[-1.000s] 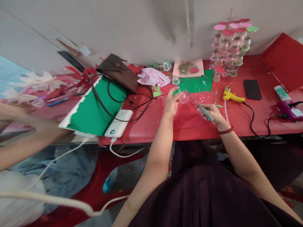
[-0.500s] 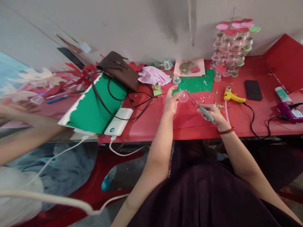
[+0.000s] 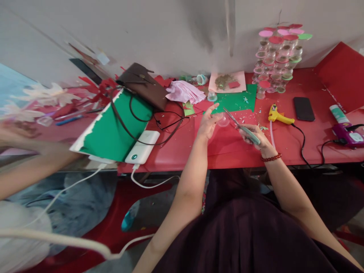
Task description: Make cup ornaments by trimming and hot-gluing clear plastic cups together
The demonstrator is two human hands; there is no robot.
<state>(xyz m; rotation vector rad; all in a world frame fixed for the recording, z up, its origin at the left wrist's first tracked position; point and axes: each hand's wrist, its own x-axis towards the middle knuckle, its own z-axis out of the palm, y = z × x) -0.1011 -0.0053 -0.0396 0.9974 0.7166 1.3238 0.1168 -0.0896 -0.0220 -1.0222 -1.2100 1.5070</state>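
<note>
Between the fingers of my left hand (image 3: 208, 125) is a small clear plastic cup (image 3: 223, 120), its round opening facing up toward me. My right hand (image 3: 254, 136) grips scissors (image 3: 247, 132) by pale green handles, with the blades pointing up and left at the cup. The blade tips stand just beside the cup's rim; whether they touch it I cannot tell. Beneath both hands lies a sheet of red paper (image 3: 224, 142), with green paper (image 3: 236, 102) behind it and small clippings scattered about.
A yellow hot glue gun (image 3: 280, 115) and a black phone (image 3: 304, 109) lie to the right. Behind them stands a stack of clear cups with coloured discs (image 3: 275, 60). A white power bank (image 3: 142, 146) and brown bag (image 3: 145, 85) are left. Another person's arm (image 3: 34, 163) reaches in.
The scissors have tilted and drawn slightly back from the cup's rim. My left hand and the cup have shifted a little down and right.
</note>
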